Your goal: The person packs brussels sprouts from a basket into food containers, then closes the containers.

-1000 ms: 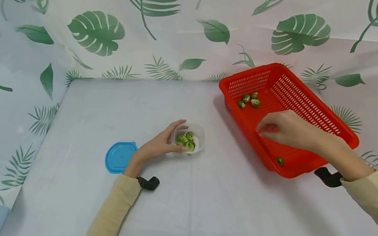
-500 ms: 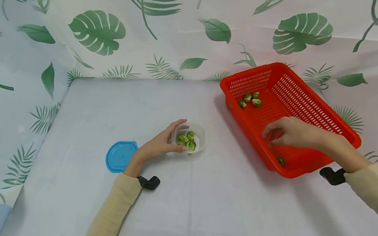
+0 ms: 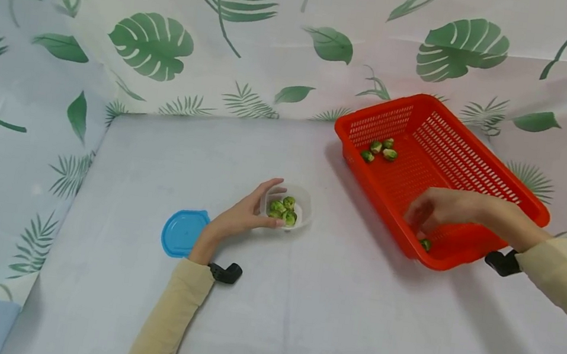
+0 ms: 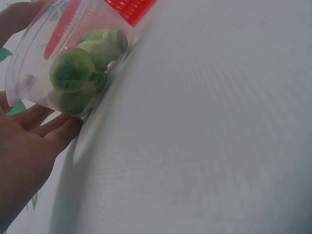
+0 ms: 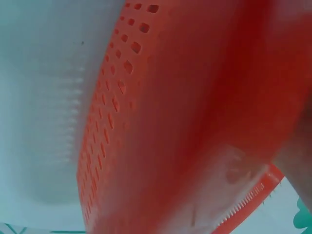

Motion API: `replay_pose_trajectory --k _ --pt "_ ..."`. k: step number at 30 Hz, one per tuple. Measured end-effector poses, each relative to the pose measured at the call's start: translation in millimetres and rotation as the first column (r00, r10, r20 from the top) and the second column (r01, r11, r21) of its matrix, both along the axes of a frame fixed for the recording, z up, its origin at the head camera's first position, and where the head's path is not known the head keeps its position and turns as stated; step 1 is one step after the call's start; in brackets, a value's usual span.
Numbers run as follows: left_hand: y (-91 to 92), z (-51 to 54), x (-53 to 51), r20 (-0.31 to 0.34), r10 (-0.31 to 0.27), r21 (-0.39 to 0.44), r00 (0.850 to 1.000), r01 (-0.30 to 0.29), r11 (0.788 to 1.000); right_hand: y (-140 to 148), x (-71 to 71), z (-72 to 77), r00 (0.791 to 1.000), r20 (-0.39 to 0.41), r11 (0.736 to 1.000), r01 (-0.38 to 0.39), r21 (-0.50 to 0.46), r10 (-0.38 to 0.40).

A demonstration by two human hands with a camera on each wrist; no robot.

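Note:
My left hand [image 3: 243, 215] grips the side of a small clear plastic container [image 3: 303, 212], thumb at the near side and fingers at the far side. Several Brussels sprouts [image 3: 289, 218] lie inside it; the left wrist view shows the sprouts [image 4: 73, 70] through its wall. My right hand [image 3: 451, 210] reaches down into a red perforated basket [image 3: 498, 178], its fingers loosely bent. Just below the fingertips sits a single Brussels sprout [image 3: 426, 244], partly covered; whether they touch cannot be told. In the right wrist view, the basket wall [image 5: 180, 97] hides the fingertips.
Several more Brussels sprouts [image 3: 389, 154] lie in the basket's far left corner. A blue lid [image 3: 183, 233] rests on the white table [image 3: 350, 323], left of the left forearm. A leaf-print cloth [image 3: 281, 33] stands behind the table.
My right hand has come down and slightly toward the near end of the basket, closer to the single sprout. My left hand keeps its hold on the container. The head view has shifted slightly.

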State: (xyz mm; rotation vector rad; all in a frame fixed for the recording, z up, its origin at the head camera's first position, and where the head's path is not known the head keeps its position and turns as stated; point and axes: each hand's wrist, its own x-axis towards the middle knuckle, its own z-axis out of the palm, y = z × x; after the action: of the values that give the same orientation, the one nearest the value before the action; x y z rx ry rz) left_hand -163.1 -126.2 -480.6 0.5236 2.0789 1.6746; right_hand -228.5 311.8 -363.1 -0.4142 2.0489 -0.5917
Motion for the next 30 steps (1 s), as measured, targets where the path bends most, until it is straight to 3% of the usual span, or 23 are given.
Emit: replay_pose_trajectory --k 4,13,23,30 --pt "1.8 1.0 -0.3 0.000 -0.012 -0.002 1.000 0.012 1.000 2 1.1 -2.4 0.999 0.034 0.999 0.004 0.049 -0.006" --pt "0.4 2.4 -0.1 0.001 -0.008 -0.003 1.000 0.008 1.000 3 1.9 -5.9 0.999 0.030 0.995 -0.013 0.099 0.010" --pt "-5.6 3.2 3.0 -0.009 0.013 -0.014 1.000 -0.013 1.000 -2 3.1 -4.6 0.993 -0.025 0.983 -0.108 0.147 0.113" --pt "0.0 3.4 3.2 -0.006 -0.002 -0.011 1.000 0.002 1.000 7 16.1 -4.5 0.994 -0.069 0.985 -0.067 0.159 0.079"
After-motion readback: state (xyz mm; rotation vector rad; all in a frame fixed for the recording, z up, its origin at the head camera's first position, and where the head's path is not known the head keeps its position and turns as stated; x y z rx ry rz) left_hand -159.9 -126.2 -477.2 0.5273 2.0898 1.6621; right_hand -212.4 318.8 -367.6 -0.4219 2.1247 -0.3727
